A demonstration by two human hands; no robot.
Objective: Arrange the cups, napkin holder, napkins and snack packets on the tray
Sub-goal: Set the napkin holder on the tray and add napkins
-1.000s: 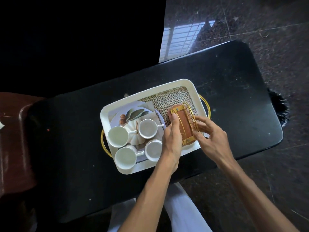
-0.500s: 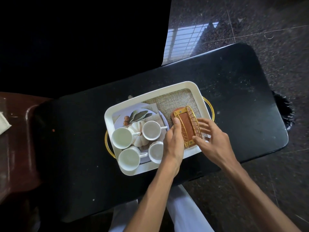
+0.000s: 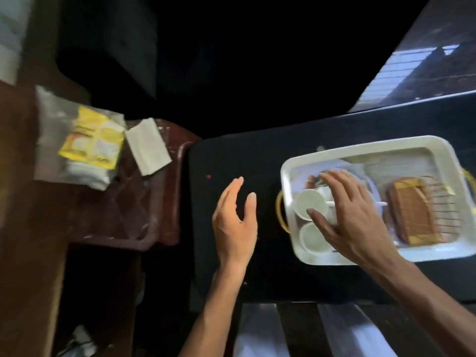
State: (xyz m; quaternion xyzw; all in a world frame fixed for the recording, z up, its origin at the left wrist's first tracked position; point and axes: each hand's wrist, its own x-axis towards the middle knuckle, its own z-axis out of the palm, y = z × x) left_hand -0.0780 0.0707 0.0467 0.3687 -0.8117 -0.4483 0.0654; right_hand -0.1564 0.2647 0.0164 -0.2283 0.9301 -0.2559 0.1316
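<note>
The left hand [image 3: 235, 222] hangs nearest me, fingers apart and holding nothing, above the dark table [image 3: 231, 155]. The right hand [image 3: 353, 220] is spread just as empty over the cups [image 3: 309, 206] in the white tray [image 3: 360, 150], the napkin holder [image 3: 409, 215] already lying at its three o'clock. What the next reach likely turns on sits further off — the folded napkins [image 3: 148, 146] at about ten o'clock from the left hand, on the brown side table [image 3: 123, 215], long axis running roughly eleven to five. The yellow snack packets [image 3: 92, 137] lie just beyond, touching them. The left hand is clearly the nearer one.
</note>
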